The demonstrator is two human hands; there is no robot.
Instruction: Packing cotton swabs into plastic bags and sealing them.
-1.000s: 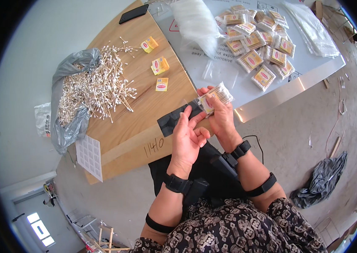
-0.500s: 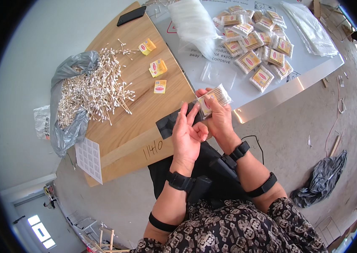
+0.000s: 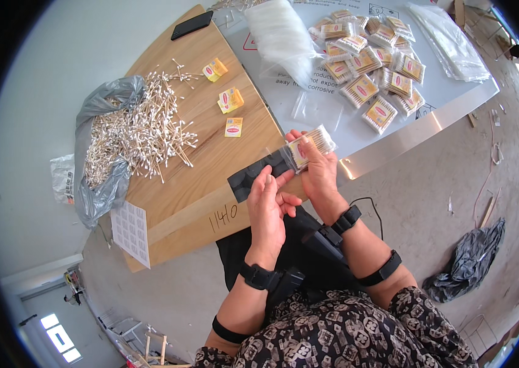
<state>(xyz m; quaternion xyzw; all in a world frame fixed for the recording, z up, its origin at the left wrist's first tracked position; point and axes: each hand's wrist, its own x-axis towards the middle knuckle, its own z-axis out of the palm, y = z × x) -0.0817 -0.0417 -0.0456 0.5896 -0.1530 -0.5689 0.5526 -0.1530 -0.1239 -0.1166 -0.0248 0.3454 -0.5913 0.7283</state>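
My right hand (image 3: 320,176) grips a clear packet of cotton swabs (image 3: 315,140) with a yellow card inside, its thumb laid over the front. Beside the packet's lower end, my left hand (image 3: 267,214) is open, its fingers apart and partly bent. The index fingertip points at the packet's loose plastic; whether it touches cannot be told. Beneath the hands, a black pad (image 3: 248,181) lies at the wooden table's edge. Left of them are three small groups of yellow cards (image 3: 233,127) and a heap of loose cotton swabs (image 3: 158,122) spilling from a grey plastic bag (image 3: 101,101).
Several filled swab packets (image 3: 360,90) are piled on the grey board (image 3: 357,144). Clear bags (image 3: 281,43) lie left of the pile, more clear plastic (image 3: 449,43) right. A phone (image 3: 192,25) sits at the far edge; a label sheet (image 3: 129,230) overhangs the near left edge.
My left hand has drawn slightly down and away from the packet, its fingers loosening. My right hand still holds the packet in nearly the same place.
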